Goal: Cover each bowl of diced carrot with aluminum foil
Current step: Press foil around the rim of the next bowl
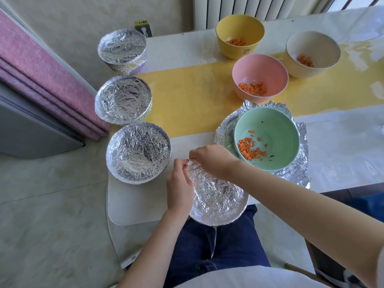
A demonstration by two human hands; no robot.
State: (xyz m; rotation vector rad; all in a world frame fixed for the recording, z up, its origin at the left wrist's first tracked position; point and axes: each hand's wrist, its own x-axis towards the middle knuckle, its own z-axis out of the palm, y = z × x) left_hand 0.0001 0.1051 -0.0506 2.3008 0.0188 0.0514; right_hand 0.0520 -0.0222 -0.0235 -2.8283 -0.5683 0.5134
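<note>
Head view. A foil-covered bowl stood at the near edge of the worktop, at 6 o'clock in the frame, its contents hidden by the crinkled foil. The left hand lay against the bowl's 9 o'clock side, its fingers curled and pinching the foil at the rim. The right hand reached across from 3 o'clock, its fingers bent tightly onto the same stretch of foil at about 11 o'clock on the rim, just beside the left fingertips.

At 1 o'clock from this bowl, a green bowl holding diced carrot sat uncovered on a crumpled foil sheet. Farther off, at 12 to 1 o'clock, a pink bowl, a yellow bowl and a cream bowl stood open, each with carrot inside; the pink one rested on a yellow runner.

Along the worktop's left edge, from 10 to 11 o'clock, stood three finished bowls in a row: the nearest wrapped bowl, the middle wrapped bowl and the farthest wrapped bowl, each tightly capped in foil.
</note>
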